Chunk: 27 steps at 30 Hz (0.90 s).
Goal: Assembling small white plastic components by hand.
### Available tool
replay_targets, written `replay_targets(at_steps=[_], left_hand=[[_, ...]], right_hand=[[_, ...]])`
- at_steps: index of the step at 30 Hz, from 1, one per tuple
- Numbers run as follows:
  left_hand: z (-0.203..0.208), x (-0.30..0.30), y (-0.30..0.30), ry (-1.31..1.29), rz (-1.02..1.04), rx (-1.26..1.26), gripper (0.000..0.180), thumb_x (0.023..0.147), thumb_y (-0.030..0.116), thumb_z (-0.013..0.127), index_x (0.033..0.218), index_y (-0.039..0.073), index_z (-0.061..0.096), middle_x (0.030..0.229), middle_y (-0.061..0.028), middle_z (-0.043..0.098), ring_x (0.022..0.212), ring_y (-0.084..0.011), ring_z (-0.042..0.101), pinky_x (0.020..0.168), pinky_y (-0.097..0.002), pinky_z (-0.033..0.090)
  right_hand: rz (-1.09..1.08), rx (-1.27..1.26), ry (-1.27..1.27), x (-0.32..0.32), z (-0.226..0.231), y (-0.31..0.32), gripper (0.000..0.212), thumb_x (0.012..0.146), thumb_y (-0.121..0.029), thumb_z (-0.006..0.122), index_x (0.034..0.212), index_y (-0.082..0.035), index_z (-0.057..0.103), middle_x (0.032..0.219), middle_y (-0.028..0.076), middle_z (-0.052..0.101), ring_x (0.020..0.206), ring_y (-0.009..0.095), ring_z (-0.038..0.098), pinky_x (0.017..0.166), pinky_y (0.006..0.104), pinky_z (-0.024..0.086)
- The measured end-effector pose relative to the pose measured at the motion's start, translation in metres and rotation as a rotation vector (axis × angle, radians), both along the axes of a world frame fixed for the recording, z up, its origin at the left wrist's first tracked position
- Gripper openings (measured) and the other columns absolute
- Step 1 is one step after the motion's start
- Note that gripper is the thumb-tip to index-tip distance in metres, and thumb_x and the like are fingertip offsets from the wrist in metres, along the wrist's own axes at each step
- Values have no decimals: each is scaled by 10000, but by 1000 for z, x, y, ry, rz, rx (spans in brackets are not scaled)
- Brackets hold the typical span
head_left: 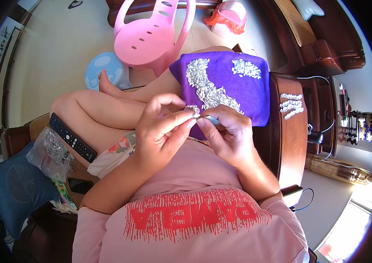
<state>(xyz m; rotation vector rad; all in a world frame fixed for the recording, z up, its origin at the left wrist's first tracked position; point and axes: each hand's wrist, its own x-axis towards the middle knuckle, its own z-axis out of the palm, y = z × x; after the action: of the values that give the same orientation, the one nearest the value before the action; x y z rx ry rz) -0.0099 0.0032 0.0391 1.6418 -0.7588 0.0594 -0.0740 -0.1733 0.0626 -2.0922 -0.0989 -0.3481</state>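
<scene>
My left hand (159,131) pinches a small cluster of silvery pieces (193,111) between thumb and index finger, other fingers curled; the cluster sits up at the fingertips, over my lap. My right hand (232,136) is closed too, thumb against index finger, on a small greyish piece (212,119), mostly hidden, can't tell its shape. Fingertips of both hands meet or nearly meet; can't tell whether the two bits are joined. Just beyond, purple cloth (253,98) with loose silvery-white grains (214,93): long curved heap down its left part, near my fingers at the lower end, plus a smaller patch (246,69) at upper right. Right of cloth: brown wooden top (292,140), short rows of silvery pieces (292,105) lying on it. Left side: black remote (73,138) by my thigh, clear plastic bag (52,150) with silvery contents next to it, dark blue cushion (17,188) farther left. Ahead on the floor: pink chair (151,41), light blue stool (111,65) just beside it, pink bin (231,15) with red liner (214,21) farther back. Pink shirt (186,184) on me, red print across it.
</scene>
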Motion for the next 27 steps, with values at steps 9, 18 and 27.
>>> replay_targets(at_steps=[9,18,27], left_hand=[[-7,2,0,-78,-42,3,187,877,-85,683,1061,-53,698,984,-161,681,820,-190,680,683,-276,555],[-4,3,0,-138,-49,38,179,875,-90,677,1048,-49,701,982,-156,689,811,-190,687,675,-273,555],[-7,1,4,469,-114,-124,128,921,-49,646,1044,-62,678,938,-57,669,703,-45,565,600,-218,463]], right_hand=[[3,207,236,-1,5,-3,78,897,-29,703,933,39,689,770,85,661,611,79,591,518,251,463],[29,462,467,-1,-6,-8,88,930,-105,696,939,-18,709,693,-29,569,612,17,438,530,231,375],[11,217,229,-2,-3,-5,98,957,-91,666,990,0,685,756,57,645,662,97,600,596,281,486]])
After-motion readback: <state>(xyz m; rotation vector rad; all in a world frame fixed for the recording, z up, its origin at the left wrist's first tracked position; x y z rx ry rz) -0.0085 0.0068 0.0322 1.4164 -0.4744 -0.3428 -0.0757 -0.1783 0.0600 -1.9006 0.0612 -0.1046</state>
